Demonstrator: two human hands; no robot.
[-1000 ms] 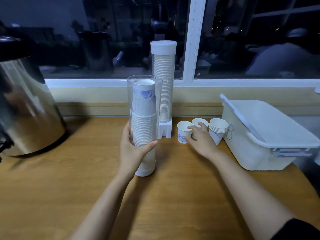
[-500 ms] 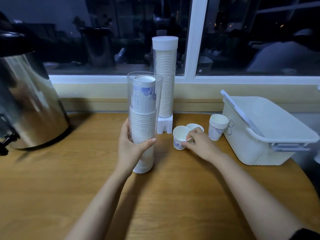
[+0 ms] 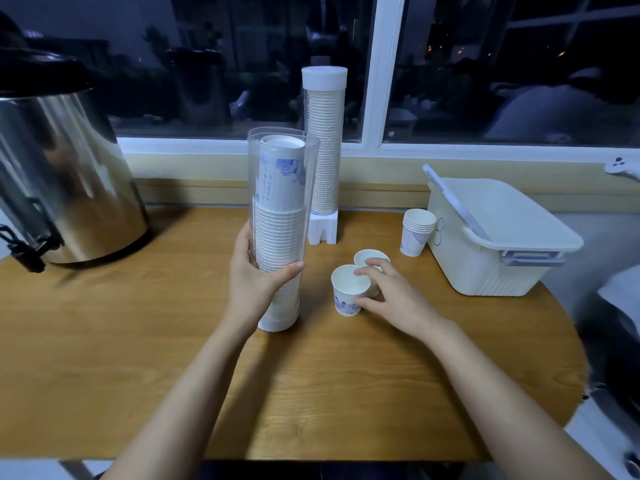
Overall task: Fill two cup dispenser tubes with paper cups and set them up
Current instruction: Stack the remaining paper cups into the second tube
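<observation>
The left hand (image 3: 254,282) wraps fingers and thumb round the lower half of a tall clear plastic dispenser tube (image 3: 282,174). The tube stands upright on its white base near the middle of the wooden tabletop (image 3: 311,393). Its top is open, and a column of white paper cups (image 3: 280,237) fills it almost to the rim.

Just to its right, the right hand (image 3: 394,296) grips a small white paper cup with blue print (image 3: 348,292) — thumb low on the wall, a fingertip on the rim. A second paper cup (image 3: 369,259) sits close behind it; whether the fingers hold that one too is hard to tell.

A white-capped dispenser tube (image 3: 324,143), full, stands on a white stand at the tabletop's back edge under the window. A short stack of paper cups (image 3: 417,232) stands just beside a white lidded plastic box (image 3: 498,237), near the tabletop's rounded right edge. A shiny steel urn (image 3: 62,174) occupies the left rear corner — well apart from the held tube.
</observation>
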